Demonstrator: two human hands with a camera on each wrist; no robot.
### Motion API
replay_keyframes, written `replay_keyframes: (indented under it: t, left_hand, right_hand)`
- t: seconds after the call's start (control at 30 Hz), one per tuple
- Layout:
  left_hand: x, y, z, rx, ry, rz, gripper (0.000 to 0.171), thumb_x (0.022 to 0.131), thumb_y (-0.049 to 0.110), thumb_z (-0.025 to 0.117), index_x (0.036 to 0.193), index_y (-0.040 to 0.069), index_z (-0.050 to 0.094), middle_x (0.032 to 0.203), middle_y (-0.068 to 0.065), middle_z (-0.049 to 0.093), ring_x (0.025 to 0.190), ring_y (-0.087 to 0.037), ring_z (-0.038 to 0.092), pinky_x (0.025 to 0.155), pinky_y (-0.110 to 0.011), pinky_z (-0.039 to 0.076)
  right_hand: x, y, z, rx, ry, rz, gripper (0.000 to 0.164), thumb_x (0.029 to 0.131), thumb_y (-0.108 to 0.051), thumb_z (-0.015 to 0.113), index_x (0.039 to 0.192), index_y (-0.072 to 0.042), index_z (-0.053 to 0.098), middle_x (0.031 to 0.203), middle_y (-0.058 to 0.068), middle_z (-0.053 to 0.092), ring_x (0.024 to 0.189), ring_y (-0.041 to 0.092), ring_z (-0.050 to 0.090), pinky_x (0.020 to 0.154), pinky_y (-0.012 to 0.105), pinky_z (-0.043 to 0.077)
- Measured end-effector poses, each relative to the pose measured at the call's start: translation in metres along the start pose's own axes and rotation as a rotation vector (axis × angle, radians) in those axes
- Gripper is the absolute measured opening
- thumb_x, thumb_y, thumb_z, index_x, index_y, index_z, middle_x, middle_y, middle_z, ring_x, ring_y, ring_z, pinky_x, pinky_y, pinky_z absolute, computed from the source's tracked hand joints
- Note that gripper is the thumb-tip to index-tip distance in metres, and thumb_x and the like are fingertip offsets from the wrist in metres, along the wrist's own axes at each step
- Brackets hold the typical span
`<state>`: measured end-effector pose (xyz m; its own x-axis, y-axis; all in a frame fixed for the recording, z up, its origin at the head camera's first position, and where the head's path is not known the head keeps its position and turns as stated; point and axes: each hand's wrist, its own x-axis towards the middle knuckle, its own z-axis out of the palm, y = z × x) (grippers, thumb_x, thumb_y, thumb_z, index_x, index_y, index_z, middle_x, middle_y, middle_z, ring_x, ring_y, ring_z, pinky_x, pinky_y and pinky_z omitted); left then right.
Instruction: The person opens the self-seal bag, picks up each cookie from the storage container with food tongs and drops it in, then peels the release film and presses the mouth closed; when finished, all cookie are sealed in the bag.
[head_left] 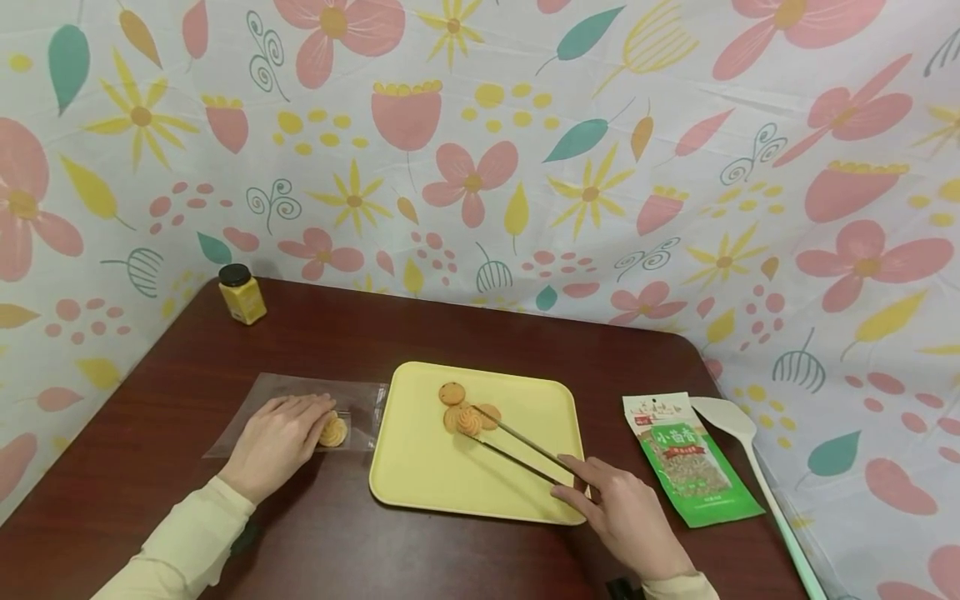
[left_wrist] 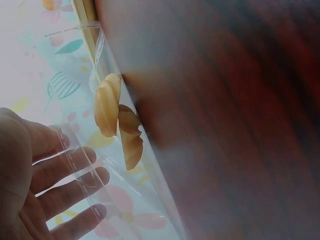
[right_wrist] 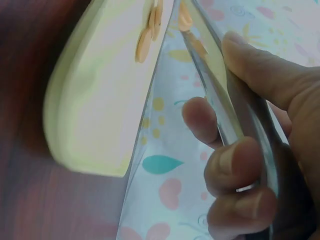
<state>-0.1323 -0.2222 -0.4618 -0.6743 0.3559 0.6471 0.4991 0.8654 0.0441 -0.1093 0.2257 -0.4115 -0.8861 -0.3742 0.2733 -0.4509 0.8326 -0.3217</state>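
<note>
My left hand lies over a clear plastic bag on the table. In the left wrist view its fingers are spread and fairly straight, with the film's edge across them. Two swirled butter cookies show in the bag, close by those fingers. My right hand grips metal tongs between thumb and fingers. The tong tips reach either side of a swirled cookie above the yellow tray. Beside it on the tray are a round cookie and other cookies, partly covered by the swirled one.
A green and white spice packet lies right of the tray. Beyond it a white spatula with a pale green handle runs along the table's right edge. A yellow jar with a black lid stands at the back left. Patterned cloth hangs behind.
</note>
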Motion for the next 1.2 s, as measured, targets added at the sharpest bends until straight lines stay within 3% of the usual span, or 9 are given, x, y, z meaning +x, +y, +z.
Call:
replay_keyframes:
  t: [0.17,0.23,0.37,0.63,1.2]
  left_hand:
    - [0.000,0.000,0.000,-0.003,0.001,-0.002,0.027,0.075,0.008,0.077,0.101,0.001,0.072,0.102,-0.014,0.072,0.091,-0.029,0.070,0.079,-0.047,0.054]
    - [0.000,0.000,-0.001,-0.005,0.001,-0.001,0.027,0.075,0.008,0.077,0.101,0.001,0.072,0.101,-0.014,0.072,0.090,-0.029,0.070,0.078,-0.047,0.054]
    - [0.000,0.000,-0.001,-0.006,-0.001,-0.001,0.027,0.075,0.007,0.077,0.101,0.000,0.072,0.101,-0.015,0.072,0.090,-0.029,0.069,0.078,-0.047,0.054]
    - [0.000,0.000,0.000,-0.008,0.001,-0.008,0.029,0.075,0.008,0.077,0.102,0.001,0.071,0.102,-0.015,0.072,0.091,-0.030,0.069,0.079,-0.047,0.054]
    - [0.001,0.001,-0.002,-0.006,-0.021,-0.019,0.032,0.073,0.007,0.077,0.104,0.001,0.072,0.104,-0.015,0.072,0.093,-0.029,0.069,0.081,-0.048,0.053]
  right_hand:
    - [0.014,-0.006,0.004,0.027,-0.006,-0.064,0.040,0.085,-0.043,0.072,0.118,-0.019,0.071,0.078,-0.024,0.055,0.050,-0.006,0.039,0.047,0.020,0.038]
    - [0.019,-0.009,0.005,0.041,-0.025,-0.078,0.039,0.086,-0.042,0.071,0.118,-0.020,0.070,0.076,-0.025,0.050,0.048,-0.005,0.032,0.044,0.018,0.032]
    - [0.029,-0.016,0.008,0.030,-0.025,-0.124,0.038,0.086,-0.043,0.071,0.118,-0.021,0.071,0.076,-0.026,0.048,0.049,-0.005,0.029,0.043,0.017,0.030]
    - [0.045,-0.029,0.017,0.023,-0.040,-0.205,0.038,0.088,-0.043,0.068,0.117,-0.019,0.070,0.078,-0.024,0.049,0.050,-0.005,0.032,0.046,0.016,0.034]
    - [0.067,-0.046,0.038,0.063,-0.076,-0.295,0.040,0.088,-0.043,0.068,0.119,-0.018,0.070,0.076,-0.021,0.049,0.050,-0.004,0.036,0.050,0.016,0.038]
